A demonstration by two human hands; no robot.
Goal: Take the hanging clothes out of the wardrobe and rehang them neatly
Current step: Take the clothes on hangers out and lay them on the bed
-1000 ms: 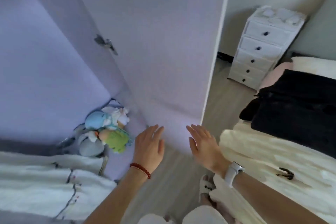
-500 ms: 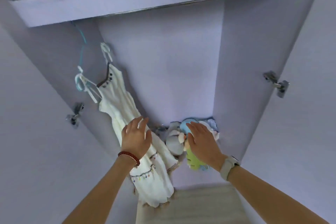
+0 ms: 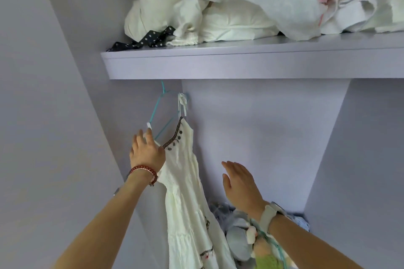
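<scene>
A white strappy dress (image 3: pixel 185 181) with dark trim at the neckline hangs on a teal wire hanger (image 3: pixel 160 108) at the left of the lilac wardrobe, under the shelf. My left hand (image 3: pixel 146 152), red bead bracelet at the wrist, is raised against the dress's top left corner, fingers straight, fingertips near the hanger's lower arm. My right hand (image 3: pixel 239 183), watch on the wrist, hovers open to the right of the dress, touching nothing.
The wardrobe shelf (image 3: pixel 251 59) above carries a heap of white and pink clothes (image 3: pixel 229 6) and a dark dotted fabric (image 3: pixel 148 40). Soft toys (image 3: pixel 242 240) lie on the wardrobe floor at the lower right. Wardrobe walls close in on both sides.
My view has swung from the door and bed into the wardrobe and upward. Both hands have risen; the left has moved up the dress to its top by the hanger.
</scene>
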